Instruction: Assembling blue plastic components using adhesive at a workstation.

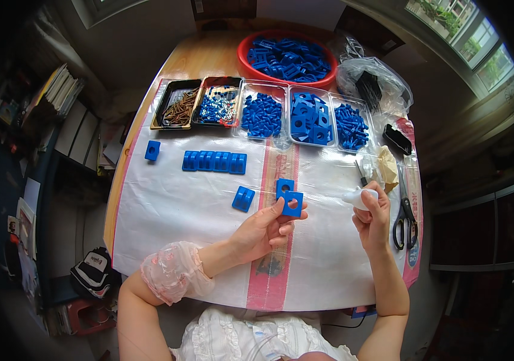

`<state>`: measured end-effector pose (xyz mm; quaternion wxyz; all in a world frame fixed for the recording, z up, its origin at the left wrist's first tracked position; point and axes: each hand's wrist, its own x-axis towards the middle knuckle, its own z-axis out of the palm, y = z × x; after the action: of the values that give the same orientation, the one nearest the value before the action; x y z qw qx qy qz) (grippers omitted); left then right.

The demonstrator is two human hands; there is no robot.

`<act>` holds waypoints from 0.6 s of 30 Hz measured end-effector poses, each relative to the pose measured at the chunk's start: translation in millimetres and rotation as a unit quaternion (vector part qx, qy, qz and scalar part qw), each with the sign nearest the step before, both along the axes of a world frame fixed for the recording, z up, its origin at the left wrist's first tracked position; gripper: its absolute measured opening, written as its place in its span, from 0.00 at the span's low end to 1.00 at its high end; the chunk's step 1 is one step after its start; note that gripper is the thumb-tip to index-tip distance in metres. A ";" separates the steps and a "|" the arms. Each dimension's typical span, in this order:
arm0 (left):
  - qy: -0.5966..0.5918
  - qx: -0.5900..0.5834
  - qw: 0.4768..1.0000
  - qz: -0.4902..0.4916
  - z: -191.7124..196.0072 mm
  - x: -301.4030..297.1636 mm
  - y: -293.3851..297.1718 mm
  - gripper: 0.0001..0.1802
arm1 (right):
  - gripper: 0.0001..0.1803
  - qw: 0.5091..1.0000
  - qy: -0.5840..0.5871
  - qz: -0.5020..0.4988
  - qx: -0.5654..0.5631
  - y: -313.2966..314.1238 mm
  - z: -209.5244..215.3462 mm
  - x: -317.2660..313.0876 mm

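Note:
My left hand (255, 233) pinches a blue square plate (296, 212) with a round hole, held up over the table's middle. Just behind it is a second blue holed piece (290, 182), partly covered; whether it lies on the table or is held too, I cannot tell. My right hand (374, 219) is closed around a small whitish, translucent squeeze bottle (353, 198), its narrow end pointing left. Left of the plate lies a blue ribbed block (243, 198). Farther off stand several similar blocks in a row (214, 161), with one blue holed piece (152, 150) apart at the left.
Along the back stand trays of brass-coloured screws (177, 111), small shiny pieces (218, 107), blue cones (263, 114), blue plates (311, 120) and blue pegs (351, 127). Behind is a red basin (243, 57). Scissors (412, 228), crumpled paper (387, 167) and a black container (396, 139) lie right.

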<state>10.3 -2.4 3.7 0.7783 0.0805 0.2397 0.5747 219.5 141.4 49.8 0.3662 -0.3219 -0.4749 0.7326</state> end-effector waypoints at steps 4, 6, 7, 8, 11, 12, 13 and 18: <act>0.000 -0.003 1.000 -0.001 1.2 -0.1 0.0 0.32 | 0.13 1.000 -0.008 0.014 0.004 1.1 -0.6 0.9; 0.000 -0.003 1.000 -0.002 1.6 0.0 -0.1 0.32 | 0.13 1.000 -0.008 0.013 0.004 1.1 -1.0 0.7; 0.001 -0.004 1.000 -0.002 1.7 0.0 -0.1 0.32 | 0.13 1.000 -0.009 0.010 0.004 1.1 -1.4 0.7; 0.003 -0.004 1.000 -0.002 1.9 0.0 -0.1 0.32 | 0.13 1.000 -0.010 0.008 0.004 1.0 -1.7 0.7; 0.005 -0.002 1.000 -0.002 2.2 -0.1 0.0 0.32 | 0.12 1.000 0.001 -0.001 0.000 0.3 -1.1 -0.5; 0.004 -0.003 1.000 -0.003 2.4 -0.1 0.0 0.32 | 0.12 1.000 0.001 -0.002 -0.001 0.4 -1.3 -0.4; 0.003 -0.004 1.000 -0.004 2.6 0.0 -0.1 0.31 | 0.12 1.000 0.000 -0.002 -0.001 0.6 -1.8 -0.1; 0.002 -0.006 1.000 -0.004 1.4 -0.3 -0.4 0.31 | 0.12 1.000 -0.004 -0.006 -0.001 0.0 -0.9 -1.1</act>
<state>10.0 -2.7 5.2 0.7807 0.0783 0.2441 0.5699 218.4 141.4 49.0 0.3689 -0.3277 -0.4738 0.7294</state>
